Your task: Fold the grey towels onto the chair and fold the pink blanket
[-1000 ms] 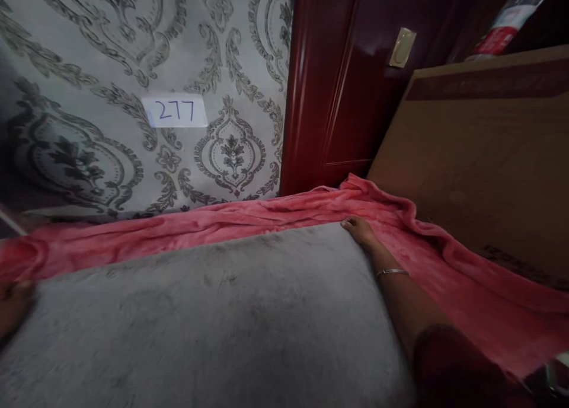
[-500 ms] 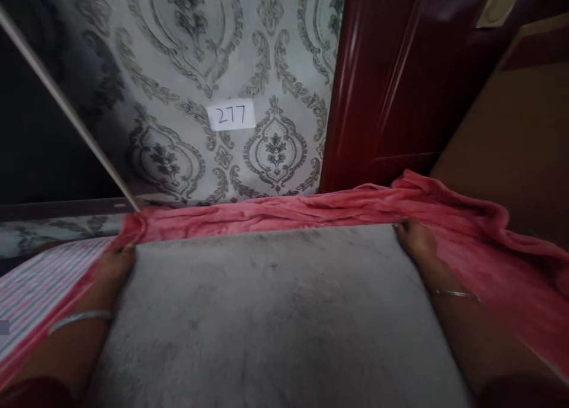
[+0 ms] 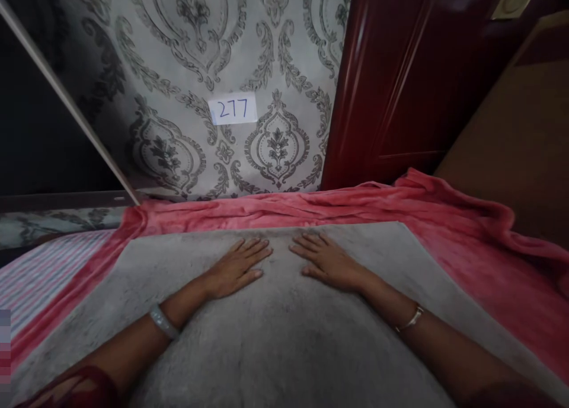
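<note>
A grey fuzzy cloth (image 3: pixel 284 331) lies spread flat over a pink blanket (image 3: pixel 466 248). My left hand (image 3: pixel 235 268) rests palm down on the grey cloth near its far edge, fingers spread. Palm down beside it, a little to the right, lies my right hand (image 3: pixel 329 263). The fingertips of the two hands are close but apart. Neither hand holds anything. A bangle sits on each wrist.
The pink blanket bunches along the far edge against a patterned wall (image 3: pixel 200 70) with a paper label reading 277 (image 3: pixel 233 109). A dark red door frame (image 3: pixel 386 82) stands at the right, a brown cardboard box (image 3: pixel 515 135) beside it. Striped fabric (image 3: pixel 40 277) shows at left.
Both hands have left the grey cloth's far corners and come together at the middle, now lying flat on it.
</note>
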{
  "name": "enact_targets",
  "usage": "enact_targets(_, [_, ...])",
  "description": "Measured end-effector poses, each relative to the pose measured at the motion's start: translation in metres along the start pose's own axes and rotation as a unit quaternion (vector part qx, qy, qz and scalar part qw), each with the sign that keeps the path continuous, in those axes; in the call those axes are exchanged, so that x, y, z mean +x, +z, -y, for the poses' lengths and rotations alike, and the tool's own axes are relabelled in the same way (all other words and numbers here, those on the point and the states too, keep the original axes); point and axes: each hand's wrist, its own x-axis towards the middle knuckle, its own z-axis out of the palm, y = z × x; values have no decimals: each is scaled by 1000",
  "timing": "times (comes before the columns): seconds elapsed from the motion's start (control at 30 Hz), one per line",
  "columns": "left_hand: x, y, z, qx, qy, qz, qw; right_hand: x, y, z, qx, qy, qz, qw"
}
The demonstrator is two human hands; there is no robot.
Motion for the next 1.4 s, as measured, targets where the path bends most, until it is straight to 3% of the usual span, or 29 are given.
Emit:
enact_targets(0.13, [-1,2,18,31,-57,15,998,-16,-2,-52,-27,136,7,990])
enact_targets(0.27, [-12,-9,54,91,-193,10,977,-40,-7,-99,-55,261,-11,964])
enact_targets(0.4, [-29,-19,87,102,-256,17,961,-52,-4,-114,-73,293,-35,953])
enact_targets(0.5, [-40,-30,94,97,-277,34,955,-53,-8,-115,-61,292,-32,954])
enact_targets(0.57, [-45,-37,87,99,-292,30,951,-52,-13,-110,-48,309,-24,950])
enact_targets(0.67, [-51,-38,58,90,-274,7,958,-47,-20,-82,-33,326,-40,944])
enact_targets(0.77, [-62,-24,13,79,-161,23,983,-44,-17,-26,-37,213,-51,975])
enact_targets(0.83, [-72,-10,-12,74,-101,42,991,-46,-9,12,-37,118,-13,992])
enact_targets(0.93, [-87,5,-26,74,-117,23,990,-58,2,36,-31,107,20,994])
enact_targets(1.03, [-100,4,-12,89,-172,14,981,-83,-2,11,-48,216,0,975])
enact_targets(1.2, [-145,-15,35,106,-303,1,947,-151,-22,-55,-64,394,-40,916])
enact_targets(1.3, [-181,-22,59,95,-403,-12,910,-188,-21,-76,-33,454,-85,886])
enact_targets(1.4, [-203,-25,68,81,-477,-6,875,-206,-13,-88,4,473,-107,874])
